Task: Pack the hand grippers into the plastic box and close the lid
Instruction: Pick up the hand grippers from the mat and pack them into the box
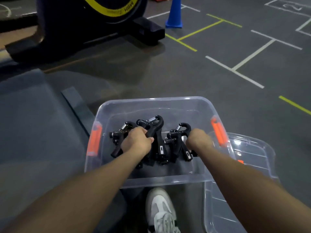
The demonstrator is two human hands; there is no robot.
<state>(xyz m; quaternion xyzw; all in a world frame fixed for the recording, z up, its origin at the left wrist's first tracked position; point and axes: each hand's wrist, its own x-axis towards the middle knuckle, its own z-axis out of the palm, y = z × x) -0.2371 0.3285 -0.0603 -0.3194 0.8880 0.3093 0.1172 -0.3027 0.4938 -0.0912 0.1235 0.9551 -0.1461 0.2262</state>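
Note:
A clear plastic box point(151, 102) with orange latches stands open on the dark floor in front of me. Both my hands are inside it. My left hand point(137, 142) grips a bunch of black hand grippers point(155, 132) with steel springs. My right hand point(199, 140) grips another black hand gripper point(179, 137) close beside them. The handles hang down near the box's bottom. The clear lid point(249, 148) lies on the floor to the right, partly under the box's right edge.
A grey padded bench point(33, 123) is at my left, touching the box's side. A black exercise machine with a yellow ring point(94, 22) stands beyond, a blue cone point(175, 14) at the back. My white shoe point(159, 211) is under the box's near edge.

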